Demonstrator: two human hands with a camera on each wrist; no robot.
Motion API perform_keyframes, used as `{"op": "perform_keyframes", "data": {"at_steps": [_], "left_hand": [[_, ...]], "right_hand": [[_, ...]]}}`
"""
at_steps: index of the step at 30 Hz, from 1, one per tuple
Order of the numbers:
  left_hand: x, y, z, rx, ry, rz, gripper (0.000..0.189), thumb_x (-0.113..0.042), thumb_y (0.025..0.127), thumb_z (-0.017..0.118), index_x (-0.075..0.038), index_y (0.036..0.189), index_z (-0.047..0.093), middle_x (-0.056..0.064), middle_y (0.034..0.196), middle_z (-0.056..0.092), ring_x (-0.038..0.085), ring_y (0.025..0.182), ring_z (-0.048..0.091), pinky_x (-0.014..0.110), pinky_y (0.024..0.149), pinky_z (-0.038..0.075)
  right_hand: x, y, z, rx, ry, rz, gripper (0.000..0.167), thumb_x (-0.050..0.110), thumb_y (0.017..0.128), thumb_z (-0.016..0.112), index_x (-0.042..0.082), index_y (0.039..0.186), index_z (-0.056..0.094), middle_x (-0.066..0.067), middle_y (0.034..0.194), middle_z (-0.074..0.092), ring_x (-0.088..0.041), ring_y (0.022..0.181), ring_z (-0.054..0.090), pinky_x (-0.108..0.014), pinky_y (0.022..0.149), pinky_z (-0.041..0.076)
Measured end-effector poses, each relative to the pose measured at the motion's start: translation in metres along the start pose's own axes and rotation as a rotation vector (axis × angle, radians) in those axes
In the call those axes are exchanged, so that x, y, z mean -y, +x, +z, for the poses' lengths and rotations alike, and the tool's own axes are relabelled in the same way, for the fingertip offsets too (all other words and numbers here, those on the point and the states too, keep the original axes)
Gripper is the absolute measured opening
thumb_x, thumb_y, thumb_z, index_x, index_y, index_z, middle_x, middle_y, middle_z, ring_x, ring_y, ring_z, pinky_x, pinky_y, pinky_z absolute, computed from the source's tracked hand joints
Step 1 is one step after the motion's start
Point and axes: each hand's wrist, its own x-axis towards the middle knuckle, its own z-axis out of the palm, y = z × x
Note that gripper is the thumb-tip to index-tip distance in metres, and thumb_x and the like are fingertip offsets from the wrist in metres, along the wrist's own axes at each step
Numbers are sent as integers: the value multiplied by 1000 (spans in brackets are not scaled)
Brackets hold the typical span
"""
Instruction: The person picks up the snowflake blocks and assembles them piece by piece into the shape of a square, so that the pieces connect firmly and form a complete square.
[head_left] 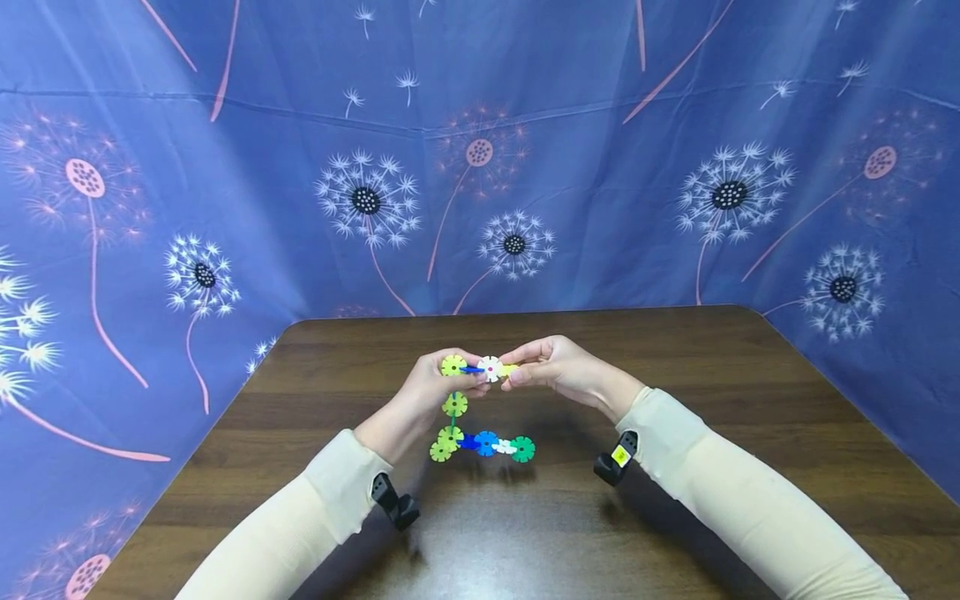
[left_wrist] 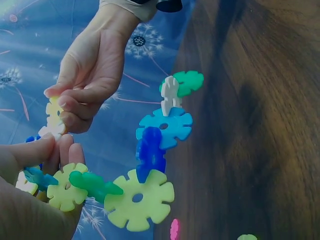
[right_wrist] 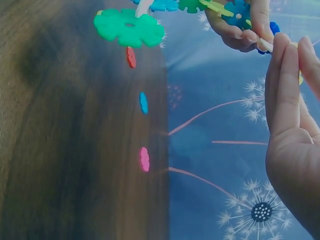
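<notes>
A chain of interlocking plastic snowflake discs hangs in mid-air between the hands, bent into an open C. My left hand (head_left: 423, 387) grips its upper run, thumb on the white snowflake disc (head_left: 491, 369). Opposite it, my right hand (head_left: 562, 371) pinches the yellow snowflake disc (head_left: 509, 369), which meets the white one; fingers hide how far it is slotted in. Yellow-green discs (head_left: 454, 405) lead down the left side. Along the bottom run a dark blue disc (left_wrist: 151, 152), a light blue disc (head_left: 486, 443), a white disc (left_wrist: 170, 95) and a green disc (head_left: 522, 449).
Beneath the hands is a brown wooden table (head_left: 337, 358). In the right wrist view, loose red (right_wrist: 131, 57), blue (right_wrist: 143, 102) and pink discs (right_wrist: 144, 159) appear against the wood. A blue dandelion-print cloth (head_left: 585, 150) hangs behind the table.
</notes>
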Motion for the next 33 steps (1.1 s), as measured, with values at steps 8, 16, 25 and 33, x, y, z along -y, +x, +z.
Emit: {"op": "perform_keyframes", "data": {"at_steps": [8,16,25,33], "left_hand": [[1,2,-5,-7,-29,0,27,2,88,65,5,115,61,5,81,72,14,73,72,46,91,53],[4,2,-9,-14,-80,5,28,3,87,67,5,114,60,3,77,71,14,71,72,41,83,58],[3,2,-11,4,-98,6,28,4,87,65,5,115,59,3,79,71,13,71,71,41,83,58],[2,-1,-14,-27,-104,-14,31,2,88,65,5,118,58,4,81,70,13,71,70,32,74,59]], "right_hand": [[5,5,-3,25,-16,13,46,10,89,69,-7,130,55,-13,104,73,-20,94,71,-42,101,48],[2,11,-10,43,41,10,46,4,94,60,-9,136,47,-10,112,70,-20,96,71,-32,96,52],[-6,19,-22,19,73,12,43,9,99,55,-15,134,46,-6,100,73,-19,92,72,-28,92,53],[-25,45,-28,-116,-49,43,42,14,99,55,-14,130,50,-14,115,67,-20,96,70,-44,105,44]]}}
